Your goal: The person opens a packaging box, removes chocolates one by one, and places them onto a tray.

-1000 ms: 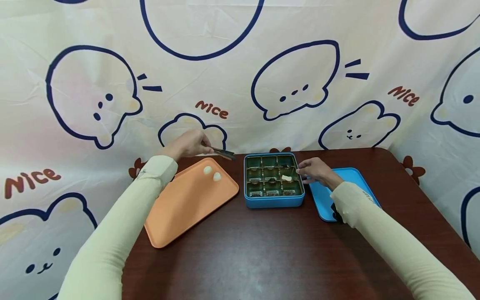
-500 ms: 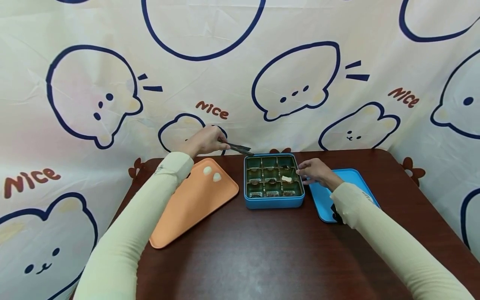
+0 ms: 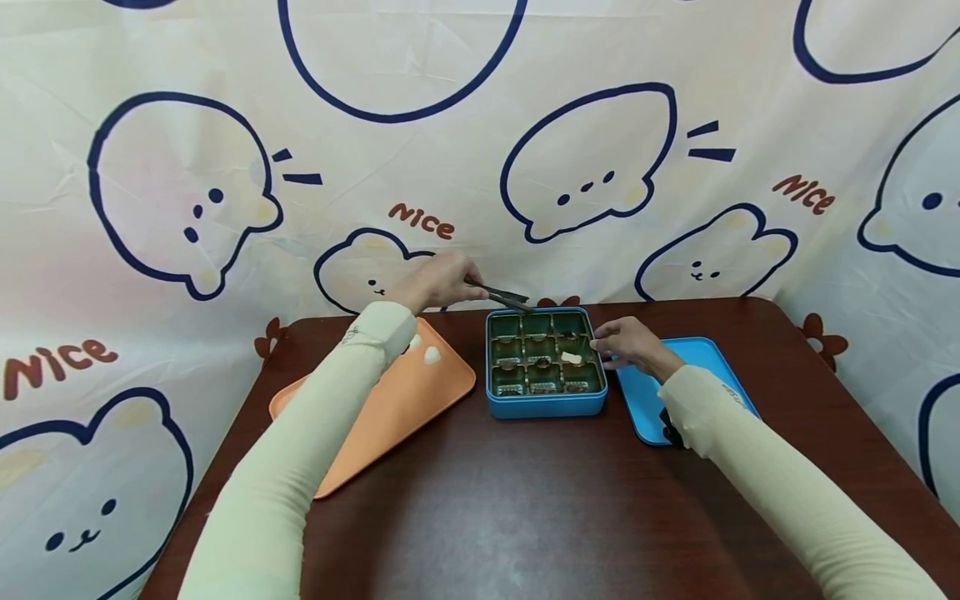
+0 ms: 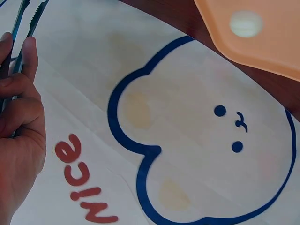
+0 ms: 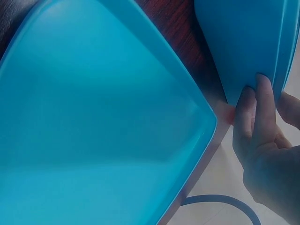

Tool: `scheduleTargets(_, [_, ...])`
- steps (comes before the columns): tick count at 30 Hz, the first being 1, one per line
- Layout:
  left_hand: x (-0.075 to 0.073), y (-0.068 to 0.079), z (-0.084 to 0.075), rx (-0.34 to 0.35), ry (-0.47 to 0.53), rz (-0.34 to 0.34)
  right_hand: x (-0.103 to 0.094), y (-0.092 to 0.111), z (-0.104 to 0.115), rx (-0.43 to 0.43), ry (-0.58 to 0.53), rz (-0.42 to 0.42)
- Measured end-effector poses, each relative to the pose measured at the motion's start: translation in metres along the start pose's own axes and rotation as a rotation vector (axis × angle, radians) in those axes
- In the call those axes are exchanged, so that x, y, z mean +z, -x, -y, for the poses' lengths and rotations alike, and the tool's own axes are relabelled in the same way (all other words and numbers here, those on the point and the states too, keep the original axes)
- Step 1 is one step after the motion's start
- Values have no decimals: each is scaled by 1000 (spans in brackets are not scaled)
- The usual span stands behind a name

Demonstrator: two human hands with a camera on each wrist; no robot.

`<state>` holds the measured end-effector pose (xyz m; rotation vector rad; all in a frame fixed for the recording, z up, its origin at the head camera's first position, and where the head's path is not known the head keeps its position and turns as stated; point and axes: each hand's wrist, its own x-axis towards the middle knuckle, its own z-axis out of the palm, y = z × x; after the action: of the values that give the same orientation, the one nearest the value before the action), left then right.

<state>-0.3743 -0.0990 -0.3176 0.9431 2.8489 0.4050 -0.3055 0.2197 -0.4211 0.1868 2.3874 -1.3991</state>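
Three white pieces [image 3: 432,356] showed from the head: two at one o'clock on the tray [image 3: 412,396], one at the box's [image 3: 546,407] three o'clock compartment. The box had nine compartments, three by three, and stood on the table [image 3: 525,508]. One lid [image 3: 701,358] lay beyond it at three o'clock; the tray lay at its nine o'clock.

Two hands were at work. The left hand [image 3: 444,279], at ten o'clock from the box, pinched one pair of tongs [image 3: 506,297] between curled fingers, tips above the far rim. The right hand [image 3: 632,340] lay at three o'clock, fingers loosely extended and touching the box's wall.

The left sleeve [image 3: 322,425] hid much of the tray and partly covered one piece; the right arm crossed the lid. In the left wrist view the tongs' tips were cut off, so whether they gripped anything could not be told. Dark patches inside the compartments were hard to make out.
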Motion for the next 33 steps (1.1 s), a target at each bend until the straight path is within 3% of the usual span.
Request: scheduleTargets(33, [24,-35,-44,36,-47,94,1,0,1,9,-1,-12])
